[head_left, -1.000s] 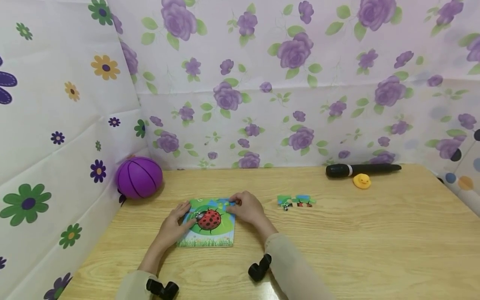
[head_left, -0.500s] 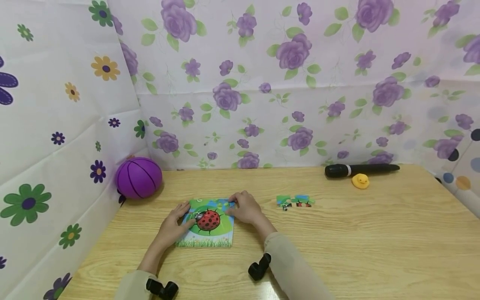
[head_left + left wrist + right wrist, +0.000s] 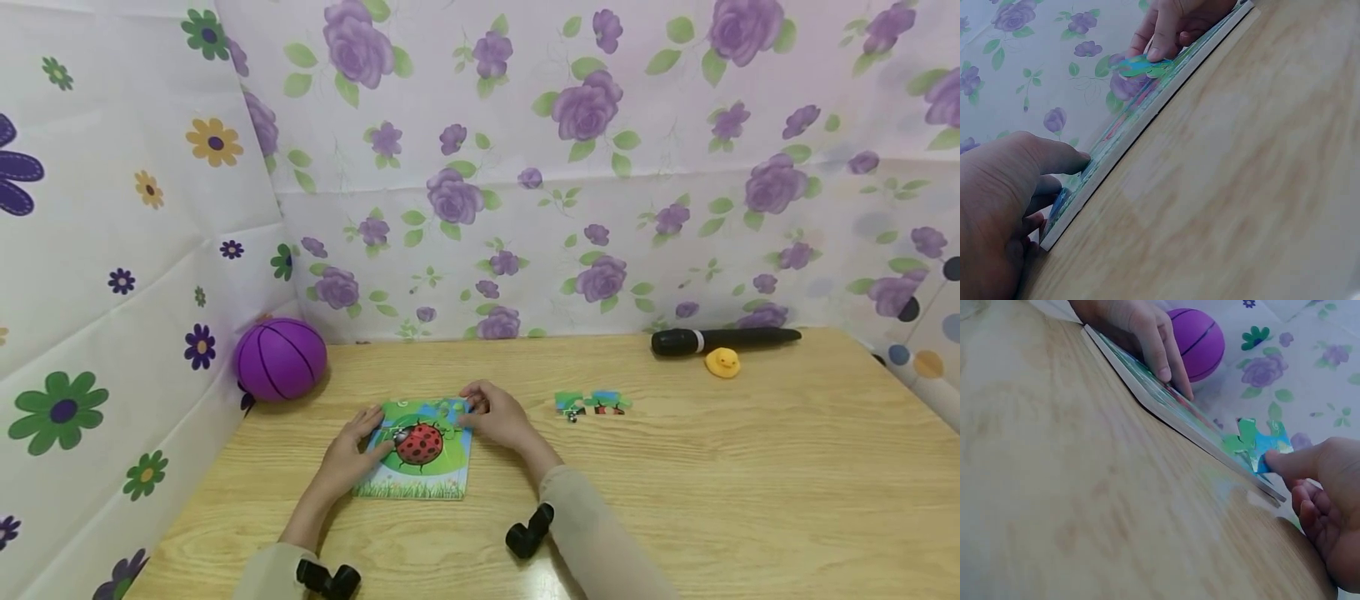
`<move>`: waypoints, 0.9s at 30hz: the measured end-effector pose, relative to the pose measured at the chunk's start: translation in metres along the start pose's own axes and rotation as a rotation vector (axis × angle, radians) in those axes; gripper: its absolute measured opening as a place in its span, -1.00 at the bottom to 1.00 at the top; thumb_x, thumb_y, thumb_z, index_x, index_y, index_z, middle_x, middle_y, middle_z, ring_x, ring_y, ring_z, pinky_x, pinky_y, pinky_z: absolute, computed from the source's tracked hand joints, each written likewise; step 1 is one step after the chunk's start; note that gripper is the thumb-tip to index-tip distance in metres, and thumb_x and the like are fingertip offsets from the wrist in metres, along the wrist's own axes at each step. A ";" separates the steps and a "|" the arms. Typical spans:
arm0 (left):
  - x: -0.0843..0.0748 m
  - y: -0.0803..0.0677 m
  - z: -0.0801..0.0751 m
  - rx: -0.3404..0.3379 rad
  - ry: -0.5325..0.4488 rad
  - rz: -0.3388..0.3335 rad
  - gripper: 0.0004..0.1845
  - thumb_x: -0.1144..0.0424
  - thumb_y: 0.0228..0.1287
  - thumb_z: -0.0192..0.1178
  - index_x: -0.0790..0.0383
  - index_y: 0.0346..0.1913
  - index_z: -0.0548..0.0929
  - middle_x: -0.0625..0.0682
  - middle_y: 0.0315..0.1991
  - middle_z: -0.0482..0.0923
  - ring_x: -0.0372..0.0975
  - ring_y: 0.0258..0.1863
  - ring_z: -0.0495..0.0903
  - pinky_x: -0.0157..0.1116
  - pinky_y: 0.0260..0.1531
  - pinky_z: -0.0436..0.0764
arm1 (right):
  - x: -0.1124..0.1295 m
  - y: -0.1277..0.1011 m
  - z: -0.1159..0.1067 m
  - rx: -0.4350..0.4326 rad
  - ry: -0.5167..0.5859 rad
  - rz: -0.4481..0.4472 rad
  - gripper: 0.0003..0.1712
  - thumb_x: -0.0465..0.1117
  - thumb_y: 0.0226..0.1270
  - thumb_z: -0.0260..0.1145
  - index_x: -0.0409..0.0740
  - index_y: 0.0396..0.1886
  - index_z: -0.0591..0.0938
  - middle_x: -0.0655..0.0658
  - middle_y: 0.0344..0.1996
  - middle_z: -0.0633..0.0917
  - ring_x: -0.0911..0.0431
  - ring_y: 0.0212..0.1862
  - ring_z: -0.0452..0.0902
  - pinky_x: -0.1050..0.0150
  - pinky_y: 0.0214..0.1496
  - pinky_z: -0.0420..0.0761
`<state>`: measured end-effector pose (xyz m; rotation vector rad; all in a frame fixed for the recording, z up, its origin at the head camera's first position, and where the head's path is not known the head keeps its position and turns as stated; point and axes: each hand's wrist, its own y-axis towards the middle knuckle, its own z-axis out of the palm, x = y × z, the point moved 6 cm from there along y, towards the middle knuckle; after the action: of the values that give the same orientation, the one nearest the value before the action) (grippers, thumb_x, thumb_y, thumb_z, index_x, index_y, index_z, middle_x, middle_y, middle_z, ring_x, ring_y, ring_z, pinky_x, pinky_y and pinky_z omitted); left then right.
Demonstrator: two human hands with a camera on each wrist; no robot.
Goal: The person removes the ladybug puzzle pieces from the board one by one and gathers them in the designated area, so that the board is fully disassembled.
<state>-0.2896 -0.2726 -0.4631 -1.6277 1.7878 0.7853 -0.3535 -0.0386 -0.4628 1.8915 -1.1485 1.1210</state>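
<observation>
A square ladybug jigsaw puzzle [image 3: 420,479] lies flat on the table in the head view. My left hand [image 3: 347,454] rests at its left side, thumb over the picture and fingers along the upper left edge. At the upper right corner, my right hand [image 3: 501,414] pinches a green and blue puzzle piece [image 3: 1264,445] between thumb and fingers. The right wrist view shows that piece tilted up over the board; whether its lower edge touches the board I cannot tell. Right of that hand lie loose puzzle pieces [image 3: 607,402] in green, blue and red.
A purple ball [image 3: 281,359] sits at the table's back left, against the flowered cloth. A black pen-shaped object [image 3: 727,339] and a small yellow duck [image 3: 723,362] are at the back right. Wooden tabletop [image 3: 750,492] extends to the right of the hands.
The right fingertips have shifted slightly right, toward the board's right edge, with the piece tilted there. The left hand stays on the board; the loose pieces have not moved.
</observation>
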 end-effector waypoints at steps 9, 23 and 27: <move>-0.003 0.004 0.004 0.000 -0.002 0.009 -0.30 0.18 0.37 0.17 0.33 0.48 0.19 0.20 0.56 0.01 0.12 0.58 -0.17 0.20 0.52 -0.10 | -0.002 -0.001 -0.015 -0.115 0.208 -0.022 -0.73 -0.20 0.31 0.34 -0.26 -0.07 0.69 -0.18 -0.27 0.70 0.25 -0.33 0.49 0.39 -0.28 0.54; 0.001 0.000 0.001 -0.011 0.037 -0.006 -0.28 0.15 0.37 0.18 0.32 0.48 0.19 0.21 0.56 0.02 0.15 0.56 -0.14 0.22 0.50 -0.08 | -0.033 -0.060 -0.165 -0.464 0.166 0.016 -0.57 -0.15 0.30 0.36 -0.19 0.12 0.59 0.03 -0.33 0.73 0.31 -0.31 0.60 0.37 -0.22 0.70; 0.001 0.001 0.001 0.007 0.040 -0.012 -0.28 0.14 0.38 0.17 0.32 0.49 0.18 0.21 0.56 0.00 0.15 0.57 -0.16 0.20 0.51 -0.09 | -0.067 -0.094 -0.212 -0.461 0.110 0.120 -0.44 -0.01 0.29 0.36 -0.21 0.20 0.57 0.29 -0.38 0.68 0.35 -0.30 0.55 0.42 -0.23 0.64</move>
<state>-0.2905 -0.2721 -0.4646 -1.6589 1.8045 0.7459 -0.3557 0.2019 -0.4417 1.4077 -1.3375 0.9115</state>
